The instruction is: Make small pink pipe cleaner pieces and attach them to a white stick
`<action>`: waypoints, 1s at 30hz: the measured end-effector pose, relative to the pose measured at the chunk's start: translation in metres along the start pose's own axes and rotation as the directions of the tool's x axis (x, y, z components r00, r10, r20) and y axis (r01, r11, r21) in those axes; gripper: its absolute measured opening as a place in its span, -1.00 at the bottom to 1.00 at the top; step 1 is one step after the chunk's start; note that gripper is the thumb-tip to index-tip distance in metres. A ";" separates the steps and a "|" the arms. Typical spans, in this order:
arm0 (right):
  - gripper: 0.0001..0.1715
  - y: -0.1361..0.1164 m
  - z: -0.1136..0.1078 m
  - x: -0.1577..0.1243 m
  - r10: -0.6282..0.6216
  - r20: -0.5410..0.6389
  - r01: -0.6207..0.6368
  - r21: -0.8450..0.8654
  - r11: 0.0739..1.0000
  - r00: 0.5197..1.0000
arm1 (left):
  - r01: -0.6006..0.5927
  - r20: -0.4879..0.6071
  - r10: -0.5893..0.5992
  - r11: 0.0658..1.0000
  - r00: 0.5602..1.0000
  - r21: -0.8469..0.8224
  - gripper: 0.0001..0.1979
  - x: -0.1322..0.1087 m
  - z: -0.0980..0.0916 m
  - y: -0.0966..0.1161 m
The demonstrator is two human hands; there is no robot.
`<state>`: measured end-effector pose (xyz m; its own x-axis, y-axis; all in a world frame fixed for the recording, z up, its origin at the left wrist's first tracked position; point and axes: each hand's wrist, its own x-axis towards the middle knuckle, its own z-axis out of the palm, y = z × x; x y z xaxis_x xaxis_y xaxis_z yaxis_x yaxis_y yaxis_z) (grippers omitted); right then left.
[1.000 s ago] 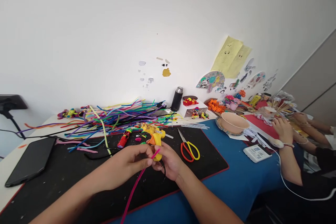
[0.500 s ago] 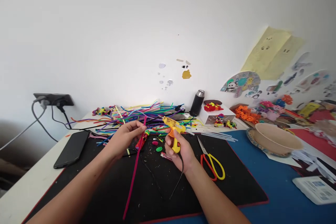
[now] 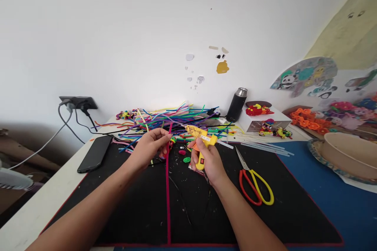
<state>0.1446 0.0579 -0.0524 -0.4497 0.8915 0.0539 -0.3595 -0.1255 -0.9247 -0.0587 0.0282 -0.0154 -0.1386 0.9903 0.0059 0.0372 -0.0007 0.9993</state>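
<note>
Left hand (image 3: pixel 150 146) pinches a pink pipe cleaner (image 3: pixel 167 188), right hand (image 3: pixel 208 162) grips a glue gun (image 3: pixel 203 134) beside scissors (image 3: pixel 246 170).

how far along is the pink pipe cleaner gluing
Done: small finished figures sit at the back. In hand: the left hand pinches a pink pipe cleaner, and the right hand grips the glue gun beside its tip. Left: that piece looks straight, and the pile lies unused.

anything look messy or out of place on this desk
Yes. The pipe cleaners lie in a tangled heap at the back of the desk, some spilling onto the black mat, which is littered with small scraps. Nothing looks broken.
</note>
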 end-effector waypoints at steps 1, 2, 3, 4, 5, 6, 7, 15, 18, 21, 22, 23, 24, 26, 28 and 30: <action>-0.29 -0.001 0.000 0.000 -0.008 -0.006 0.008 -0.022 1.000 1.000 | -0.007 -0.005 0.007 1.000 1.000 0.004 -0.58 0.000 0.000 0.000; -0.27 -0.002 0.001 -0.001 -0.013 -0.006 0.013 -0.045 0.999 1.000 | -0.017 -0.011 0.018 1.000 1.000 0.013 -0.58 0.000 0.000 0.000; -0.25 -0.002 0.002 -0.001 -0.019 -0.001 0.019 -0.072 0.997 1.000 | -0.028 -0.016 0.029 0.999 0.999 0.030 -0.58 -0.001 0.000 0.001; -0.24 -0.002 0.003 -0.002 -0.028 0.004 0.028 -0.102 0.994 1.000 | -0.037 -0.020 0.038 0.998 0.999 0.054 -0.57 -0.002 0.000 0.002; -0.24 -0.001 0.005 -0.004 -0.041 0.004 0.042 -0.135 0.990 0.999 | -0.043 -0.022 0.045 0.996 0.999 0.080 -0.57 -0.003 0.001 0.003; -0.25 0.000 0.006 -0.005 -0.058 0.000 0.057 -0.167 0.984 0.998 | -0.047 -0.020 0.050 0.993 0.999 0.105 -0.57 -0.004 0.001 0.004; -0.26 0.002 0.007 -0.006 -0.072 -0.007 0.070 -0.197 0.978 0.997 | -0.049 -0.016 0.051 0.991 0.999 0.127 -0.56 -0.005 0.002 0.005; -0.28 0.008 0.008 -0.010 -0.119 -0.074 0.094 -0.283 0.954 0.990 | -0.047 0.040 0.041 0.986 0.998 0.157 -0.55 -0.011 0.009 0.010; -0.30 0.009 0.009 -0.010 -0.132 -0.071 0.106 -0.287 0.952 0.989 | -0.059 0.048 0.051 0.983 0.998 0.173 -0.56 -0.011 0.009 0.008; -0.31 0.010 0.009 -0.010 -0.139 -0.084 0.109 -0.292 0.950 0.987 | -0.063 0.049 0.055 0.980 0.997 0.190 -0.56 -0.012 0.009 0.008; -0.32 0.010 0.009 -0.010 -0.141 -0.087 0.109 -0.297 0.948 0.986 | -0.062 0.047 0.054 0.979 0.997 0.196 -0.56 -0.012 0.009 0.008; -0.32 0.010 0.009 -0.010 -0.142 -0.089 0.109 -0.302 0.947 0.986 | -0.060 0.044 0.052 0.978 0.998 0.202 -0.56 -0.012 0.009 0.008; -0.32 0.010 0.009 -0.010 -0.143 -0.090 0.109 -0.306 0.946 0.986 | -0.058 0.040 0.051 0.977 0.998 0.207 -0.55 -0.012 0.010 0.009; -0.31 0.009 0.009 -0.011 -0.145 -0.094 0.109 -0.310 0.944 0.985 | -0.056 0.038 0.049 0.975 0.998 0.216 -0.55 -0.013 0.011 0.010; -0.31 0.009 0.009 -0.011 -0.148 -0.097 0.110 -0.316 0.942 0.984 | -0.057 0.046 0.049 0.974 0.998 0.220 -0.55 -0.013 0.011 0.010; -0.31 0.009 0.009 -0.011 -0.148 -0.099 0.109 -0.324 0.940 0.984 | -0.058 0.055 0.047 0.974 0.997 0.221 -0.55 -0.014 0.011 0.010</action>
<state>0.1389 0.0432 -0.0576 -0.3082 0.9390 0.1527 -0.1218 0.1202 -0.9852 -0.0457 0.0161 -0.0057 -0.0817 0.9954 0.0504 0.2632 -0.0273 0.9644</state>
